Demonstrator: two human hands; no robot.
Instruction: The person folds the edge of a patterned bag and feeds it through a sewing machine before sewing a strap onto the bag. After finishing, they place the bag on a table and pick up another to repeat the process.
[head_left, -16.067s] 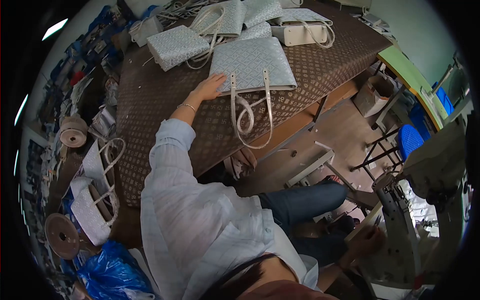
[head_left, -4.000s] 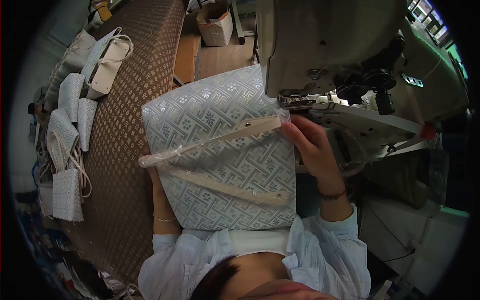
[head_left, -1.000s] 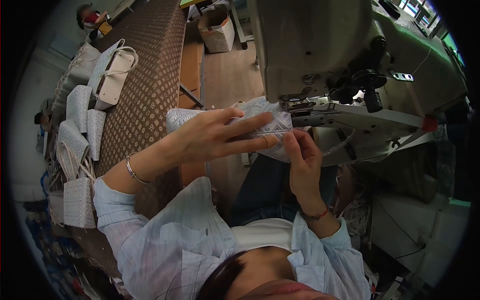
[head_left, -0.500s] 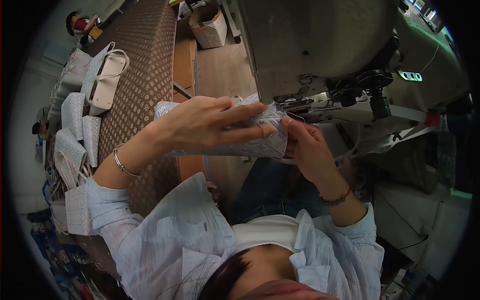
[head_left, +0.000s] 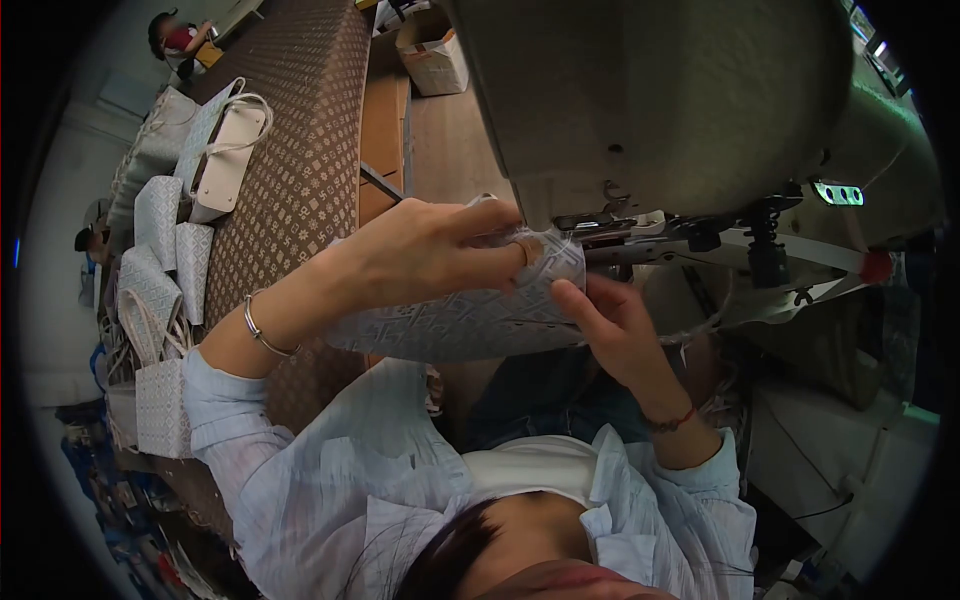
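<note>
As it sags, bag [head_left: 450, 322]: soft, light; best held by its edge.
Left hand [head_left: 425, 255]: grip clamped on bag.
Right hand [head_left: 612, 322]: pinching bag.

Long brown patterned table [head_left: 300, 150], wooden floor [head_left: 445, 140], cardboard box [head_left: 432, 50].

a loose pale blue shirt [head_left: 340, 470] with a fine check, its collar open over a white undershirt [head_left: 520, 470]. both sleeves are rolled back into thick cuffs. a thin silver bangle [head_left: 262, 330] circles the wrist behind the left hand [head_left: 430, 250]. a braided cord bracelet [head_left: 668, 420], red and dark, sits behind the right hand [head_left: 610, 320]. what may be a slim ring [head_left: 521, 252] shows on a left finger, too small to be sure. dark blue jeans [head_left: 520, 395] cover the legs.
</note>
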